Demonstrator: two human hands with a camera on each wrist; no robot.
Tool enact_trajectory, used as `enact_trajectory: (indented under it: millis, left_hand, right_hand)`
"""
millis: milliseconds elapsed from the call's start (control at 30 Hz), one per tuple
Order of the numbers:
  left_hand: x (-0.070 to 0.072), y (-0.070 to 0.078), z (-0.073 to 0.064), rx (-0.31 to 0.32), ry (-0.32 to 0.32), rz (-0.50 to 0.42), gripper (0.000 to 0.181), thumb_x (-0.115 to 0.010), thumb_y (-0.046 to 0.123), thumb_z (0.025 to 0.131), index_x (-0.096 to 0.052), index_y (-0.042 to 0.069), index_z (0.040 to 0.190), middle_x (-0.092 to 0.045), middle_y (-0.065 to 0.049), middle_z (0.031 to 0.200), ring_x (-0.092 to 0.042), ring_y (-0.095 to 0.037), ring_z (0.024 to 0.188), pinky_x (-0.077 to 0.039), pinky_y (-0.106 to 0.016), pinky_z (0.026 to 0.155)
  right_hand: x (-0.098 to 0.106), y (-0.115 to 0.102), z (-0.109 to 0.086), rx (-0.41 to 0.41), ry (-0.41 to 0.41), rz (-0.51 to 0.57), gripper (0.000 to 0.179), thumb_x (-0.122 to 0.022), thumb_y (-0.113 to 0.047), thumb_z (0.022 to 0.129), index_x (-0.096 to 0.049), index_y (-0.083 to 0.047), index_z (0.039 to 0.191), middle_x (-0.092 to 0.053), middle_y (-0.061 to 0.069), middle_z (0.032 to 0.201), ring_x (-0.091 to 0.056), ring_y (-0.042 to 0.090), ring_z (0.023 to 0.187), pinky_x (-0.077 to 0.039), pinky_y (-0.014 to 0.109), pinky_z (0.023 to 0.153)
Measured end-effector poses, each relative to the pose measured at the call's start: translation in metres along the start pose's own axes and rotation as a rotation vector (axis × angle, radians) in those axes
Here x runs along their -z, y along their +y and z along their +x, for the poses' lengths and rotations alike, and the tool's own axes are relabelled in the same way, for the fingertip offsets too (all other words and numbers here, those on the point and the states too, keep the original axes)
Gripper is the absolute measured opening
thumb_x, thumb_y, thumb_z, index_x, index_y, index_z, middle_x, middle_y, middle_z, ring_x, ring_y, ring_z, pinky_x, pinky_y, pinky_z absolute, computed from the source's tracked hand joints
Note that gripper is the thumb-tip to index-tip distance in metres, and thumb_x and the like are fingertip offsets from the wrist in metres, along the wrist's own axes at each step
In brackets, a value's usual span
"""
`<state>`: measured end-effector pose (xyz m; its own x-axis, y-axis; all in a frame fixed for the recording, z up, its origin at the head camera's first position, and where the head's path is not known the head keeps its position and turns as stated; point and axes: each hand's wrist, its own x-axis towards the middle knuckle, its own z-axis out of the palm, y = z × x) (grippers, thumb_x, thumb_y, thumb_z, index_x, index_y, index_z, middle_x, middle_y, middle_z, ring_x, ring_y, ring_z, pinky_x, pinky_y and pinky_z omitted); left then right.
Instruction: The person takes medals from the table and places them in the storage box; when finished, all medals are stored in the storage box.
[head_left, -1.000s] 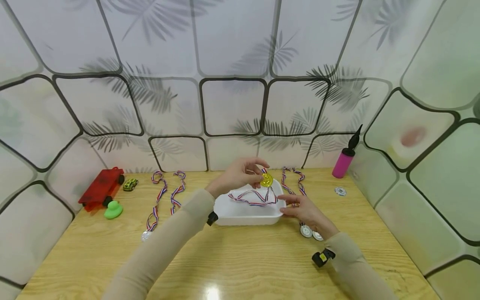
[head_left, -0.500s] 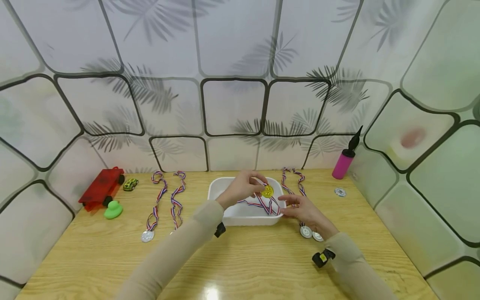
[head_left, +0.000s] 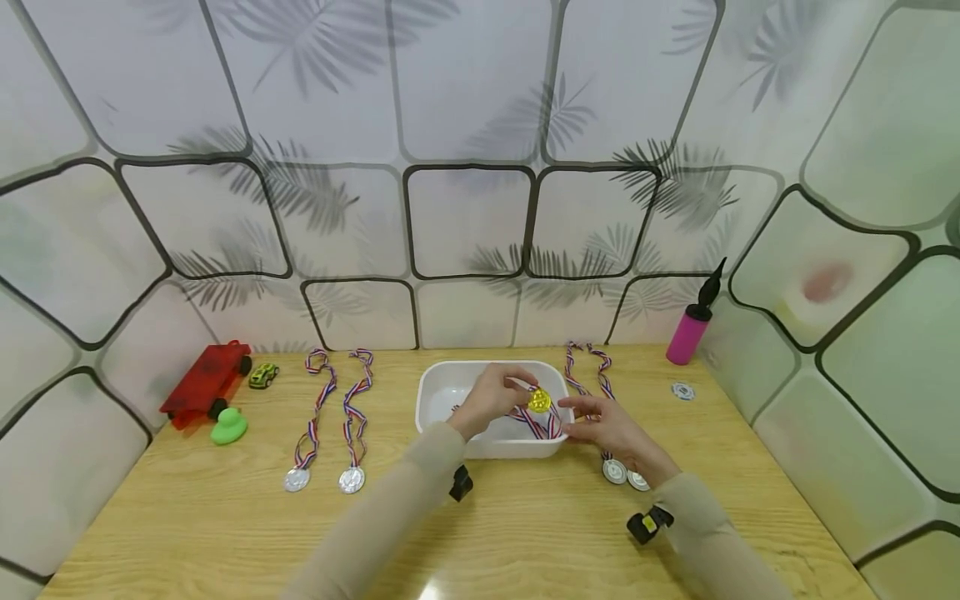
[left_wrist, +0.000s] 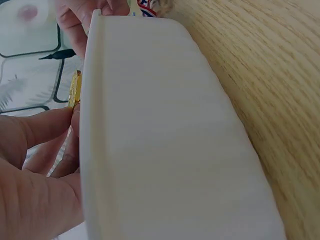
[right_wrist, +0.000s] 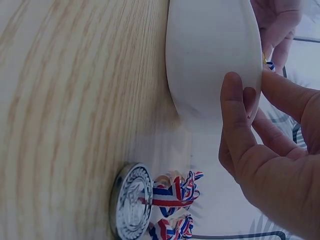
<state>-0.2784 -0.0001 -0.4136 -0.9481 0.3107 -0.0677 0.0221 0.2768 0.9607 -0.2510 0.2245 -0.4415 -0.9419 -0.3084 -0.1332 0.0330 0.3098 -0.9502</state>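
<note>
My left hand [head_left: 489, 402] pinches a gold medal [head_left: 539, 400] by its edge between thumb and fingers, over the right part of a white plastic tub [head_left: 517, 451]. The medal's red, white and blue ribbon [head_left: 542, 428] trails down into the tub. In the left wrist view the gold medal [left_wrist: 75, 90] shows edge-on beside the tub's rim. At the tub's right end, my right hand [head_left: 615, 432] holds the rim, thumb and fingers on either side of the wall [right_wrist: 215, 45]. Close by that hand, a silver medal [head_left: 614, 472] lies on the table, another partly hidden beside it.
Left of the tub lie two silver medals [head_left: 352, 479] with ribbons stretched backward. Farther left are a red toy car [head_left: 206, 383], a small yellow-green car [head_left: 263, 376] and a green duck [head_left: 228, 427]. A pink pump [head_left: 688, 335] and a round chip [head_left: 683, 391] are at right.
My left hand has lowered the gold medal toward the tub, drawing slightly nearer to me, and more ribbon has gathered inside. My right hand stays at the rim.
</note>
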Motion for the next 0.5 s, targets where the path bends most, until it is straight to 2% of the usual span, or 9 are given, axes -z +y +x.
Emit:
enact_trajectory:
  millis: [100,200,367,500]
  left_hand:
    - [-0.001,-0.003,0.001,0.012,0.018,-0.005,0.024,-0.064,-0.002,0.088,-0.071,0.006,0.110,-0.072,-0.013,0.099,-0.066,-0.019,0.080,-0.059,-0.040,0.072]
    - [-0.002,-0.008,0.004,0.020,0.034,-0.015,0.024,-0.065,-0.003,0.087,-0.071,0.006,0.109,-0.072,-0.013,0.097,-0.067,-0.024,0.079,-0.059,-0.040,0.069]
    - [-0.007,-0.017,0.008,0.022,0.047,-0.015,0.025,-0.065,-0.005,0.084,-0.071,0.005,0.106,-0.072,-0.013,0.090,-0.068,-0.025,0.073,-0.055,-0.032,0.056]
    - [-0.010,-0.021,0.010,0.036,0.040,0.005,0.026,-0.063,-0.008,0.083,-0.071,0.002,0.106,-0.072,-0.014,0.085,-0.069,-0.027,0.070,-0.051,-0.026,0.051]
  right_hand:
    - [-0.001,0.000,0.000,-0.002,0.004,-0.006,0.046,-0.068,-0.002,0.089,-0.054,0.008,0.132,-0.054,0.025,0.111,-0.058,0.014,0.083,-0.058,0.024,0.075]
    - [-0.002,0.000,-0.001,0.001,0.001,-0.020,0.047,-0.068,-0.002,0.090,-0.053,0.009,0.133,-0.056,0.022,0.109,-0.057,0.014,0.083,-0.058,0.024,0.075]
    - [-0.004,0.001,-0.002,0.019,-0.018,-0.013,0.050,-0.068,-0.003,0.090,-0.050,0.012,0.134,-0.055,0.021,0.107,-0.058,0.011,0.081,-0.058,0.024,0.075]
    - [-0.004,0.001,-0.003,0.022,-0.016,0.012,0.051,-0.069,-0.004,0.089,-0.050,0.012,0.134,-0.055,0.020,0.106,-0.058,0.011,0.080,-0.058,0.023,0.075]
